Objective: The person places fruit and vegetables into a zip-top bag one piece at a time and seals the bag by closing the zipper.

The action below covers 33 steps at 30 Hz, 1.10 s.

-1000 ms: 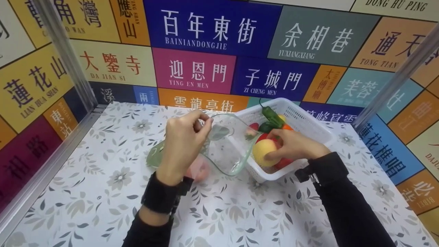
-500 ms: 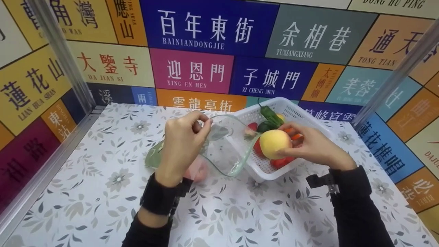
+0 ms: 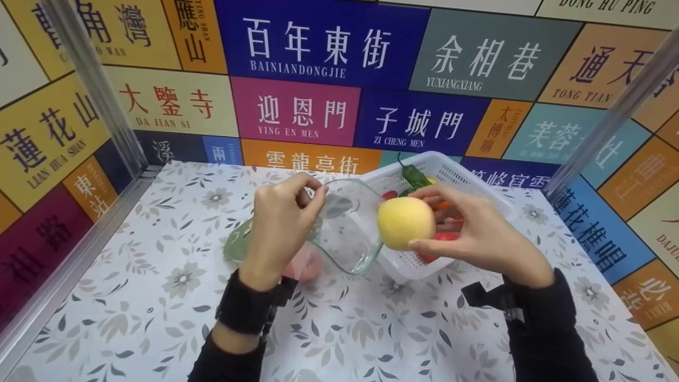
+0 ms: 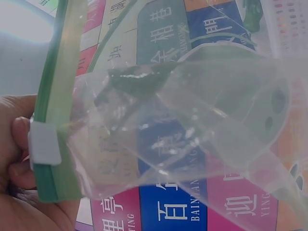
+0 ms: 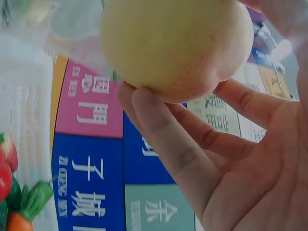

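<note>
My left hand pinches the green rim of a clear zip bag, its mouth spread toward the basket. In the left wrist view its fingers are beside the bag's white slider. Through the film a pink shape and a green shape show low behind the left wrist. My right hand holds a round yellow fruit with a pink blush, apple- or peach-like, between thumb and fingertips. The fruit overlaps the bag's right rim in the head view.
A white perforated basket stands behind the right hand. Inside are a green pepper, red produce and an orange carrot. A flower-patterned cloth covers the table; a colourful lettered wall rises behind.
The right hand has lifted the yellow fruit out of the basket and carried it left to the bag's opening. The left hand stays in place with the bag.
</note>
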Available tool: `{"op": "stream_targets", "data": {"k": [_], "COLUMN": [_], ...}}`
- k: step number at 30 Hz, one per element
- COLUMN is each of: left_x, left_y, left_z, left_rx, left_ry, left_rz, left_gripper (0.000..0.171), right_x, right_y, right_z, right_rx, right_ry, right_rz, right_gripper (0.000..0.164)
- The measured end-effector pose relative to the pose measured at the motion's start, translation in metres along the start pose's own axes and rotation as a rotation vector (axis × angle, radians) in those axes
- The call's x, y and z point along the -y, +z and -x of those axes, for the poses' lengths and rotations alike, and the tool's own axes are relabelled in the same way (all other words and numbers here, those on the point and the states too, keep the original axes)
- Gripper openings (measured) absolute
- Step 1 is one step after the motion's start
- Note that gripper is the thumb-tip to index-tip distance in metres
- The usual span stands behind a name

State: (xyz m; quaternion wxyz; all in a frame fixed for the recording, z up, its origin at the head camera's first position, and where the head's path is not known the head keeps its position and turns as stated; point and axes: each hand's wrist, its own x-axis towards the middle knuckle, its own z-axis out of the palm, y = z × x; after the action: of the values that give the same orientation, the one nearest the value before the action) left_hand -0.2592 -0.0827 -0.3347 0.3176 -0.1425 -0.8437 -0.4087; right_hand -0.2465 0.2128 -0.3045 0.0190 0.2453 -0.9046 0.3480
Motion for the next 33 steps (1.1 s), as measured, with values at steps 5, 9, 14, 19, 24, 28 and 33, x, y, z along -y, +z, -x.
{"op": "stream_targets", "data": {"k": [5,9,14,19,24,28,33], "left_x": [0.000,-0.001,-0.001,0.000,0.000,0.001,0.002], "left_y": [0.000,0.000,0.000,0.001,0.001,0.000,-0.001], "left_z": [0.001,0.001,0.001,0.000,0.000,0.001,0.001], "left_rx": [-0.003,-0.004,-0.007,-0.008,-0.017,-0.020,-0.021], "left_ry": [0.001,0.010,0.033,0.050,0.057,0.054,0.051], "left_rz": [0.005,0.002,-0.005,-0.001,-0.008,-0.001,-0.014], "left_gripper": [0.008,0.009,0.010,0.011,0.012,0.012,0.012], "right_x": [0.010,0.015,0.015,0.015,0.014,0.013,0.013], "right_y": [0.028,0.050,0.073,0.092,0.106,0.113,0.116], "right_z": [-0.015,-0.027,-0.044,-0.058,-0.072,-0.078,-0.078], "right_rx": [-0.032,-0.052,-0.051,-0.027,-0.010,-0.011,-0.011], "right_ry": [-0.107,-0.172,-0.218,-0.200,-0.229,-0.227,-0.213], "right_rz": [0.019,0.084,0.188,0.329,0.426,0.437,0.371], "right_gripper": [0.065,0.066,0.065,0.065,0.063,0.062,0.057]}}
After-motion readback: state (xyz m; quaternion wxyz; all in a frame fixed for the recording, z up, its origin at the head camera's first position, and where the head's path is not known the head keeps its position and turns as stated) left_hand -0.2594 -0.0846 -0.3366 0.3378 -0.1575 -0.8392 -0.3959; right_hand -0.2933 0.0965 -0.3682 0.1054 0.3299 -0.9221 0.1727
